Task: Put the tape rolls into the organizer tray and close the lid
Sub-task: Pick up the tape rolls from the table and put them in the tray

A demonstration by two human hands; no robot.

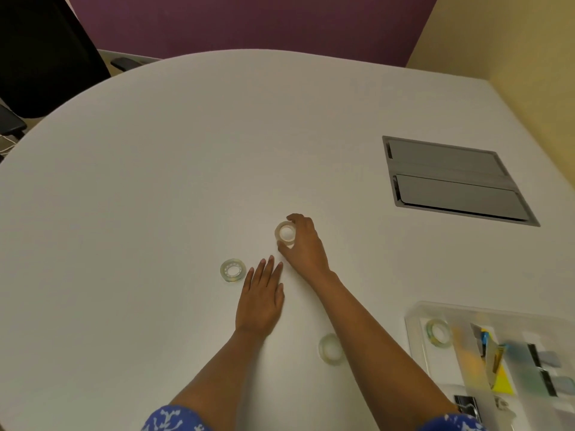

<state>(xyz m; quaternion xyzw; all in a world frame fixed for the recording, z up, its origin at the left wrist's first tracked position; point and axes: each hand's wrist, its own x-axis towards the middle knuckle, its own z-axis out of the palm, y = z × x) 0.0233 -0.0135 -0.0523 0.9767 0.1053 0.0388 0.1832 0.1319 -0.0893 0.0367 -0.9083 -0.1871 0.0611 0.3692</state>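
Just now the right hand (303, 244) pinches a clear tape roll (285, 232) between thumb and fingers at the middle of the white desk (155, 150), while the left hand (261, 298) lies flat beside it, fingers together, holding nothing. A second tape roll (233, 270) sits just left of the left hand's fingertips, a third tape roll (330, 349) lies between the two forearms, and a fourth tape roll (438, 332) rests inside the open organizer tray (413, 329), well to the right of the right forearm.

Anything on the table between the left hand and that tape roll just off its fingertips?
No. In the head view, bare white table separates the left hand from the tape roll lying flat; they don't touch.
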